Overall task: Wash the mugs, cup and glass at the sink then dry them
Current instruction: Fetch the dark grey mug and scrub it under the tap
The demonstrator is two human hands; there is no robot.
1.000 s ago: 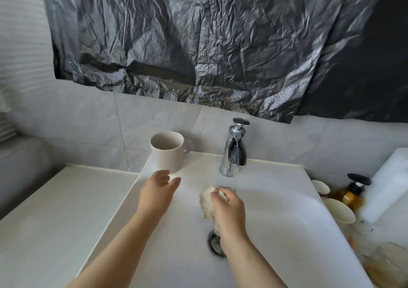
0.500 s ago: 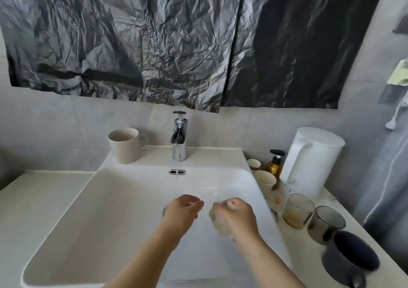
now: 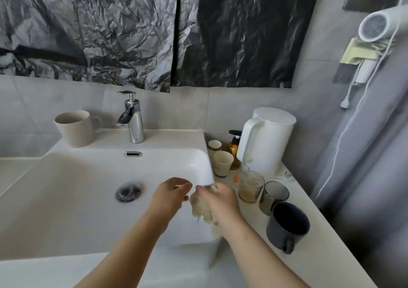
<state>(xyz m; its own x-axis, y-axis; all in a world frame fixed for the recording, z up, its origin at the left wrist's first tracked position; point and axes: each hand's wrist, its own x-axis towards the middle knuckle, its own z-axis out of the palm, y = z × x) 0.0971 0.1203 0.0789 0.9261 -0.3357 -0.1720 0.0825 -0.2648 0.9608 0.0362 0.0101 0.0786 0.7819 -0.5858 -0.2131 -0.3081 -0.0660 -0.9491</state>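
Right hand (image 3: 223, 201) grips a soft, soggy sponge (image 3: 202, 209) at the right edge of the sink (image 3: 172, 139); left hand (image 3: 170, 193) loosely curled, empty. Glass (image 3: 250, 187) stands on bench (image 3: 313, 259) just beside: fragile, likely slick when wet. Grasp round its wall.

Two mugs (image 3: 72, 128) (image 3: 287, 225), two cups (image 3: 214, 146) (image 3: 223, 163), two glasses (image 3: 250, 187) (image 3: 273, 196).

Beige mug (image 3: 74, 128), white sink (image 3: 66, 199), dark blue mug (image 3: 287, 227), amber bottle (image 3: 234, 149).
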